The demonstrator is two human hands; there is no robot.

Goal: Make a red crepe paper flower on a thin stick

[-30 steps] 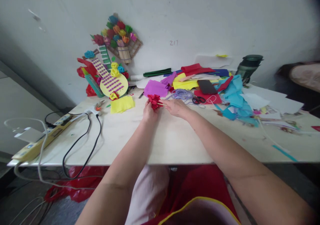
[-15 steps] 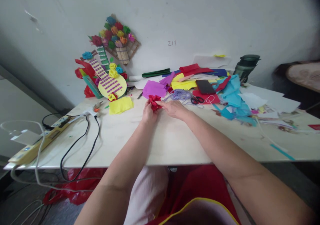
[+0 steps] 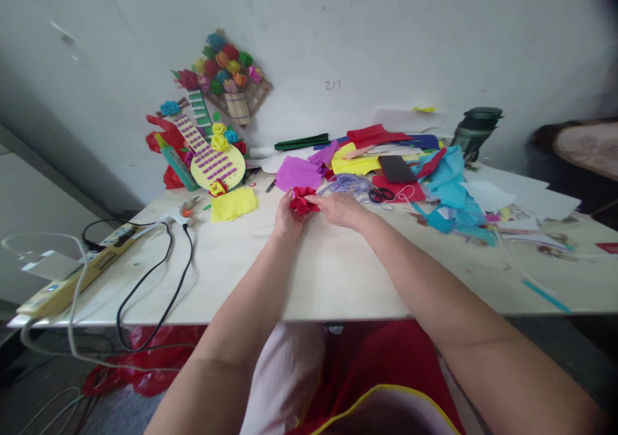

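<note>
A crumpled red paper flower (image 3: pixel 303 201) is held over the middle of the white table (image 3: pixel 338 274). My left hand (image 3: pixel 288 219) grips it from the left, with the fingers closed about its base. From the right, my right hand (image 3: pixel 340 208) touches its petals with thumb and forefinger pressed together. Just behind the flower lies a piece of purple crepe paper (image 3: pixel 297 173). A bundle of lilac cord (image 3: pixel 350 184) and black scissors (image 3: pixel 381 194) lie beyond my right hand. The underside of the flower is hidden.
To the left are yellow crepe paper (image 3: pixel 235 204), a glue gun (image 3: pixel 176 216) with its black cable, and a power strip (image 3: pixel 80 271). A paper-flower guitar (image 3: pixel 219 165) leans at the back. Right of me are a phone (image 3: pixel 396 169), blue crepe paper (image 3: pixel 449 184) and a dark bottle (image 3: pixel 476 132).
The red flower has shifted slightly right and tilted, so more of its petals face me. My right fingers have moved a little across its top.
</note>
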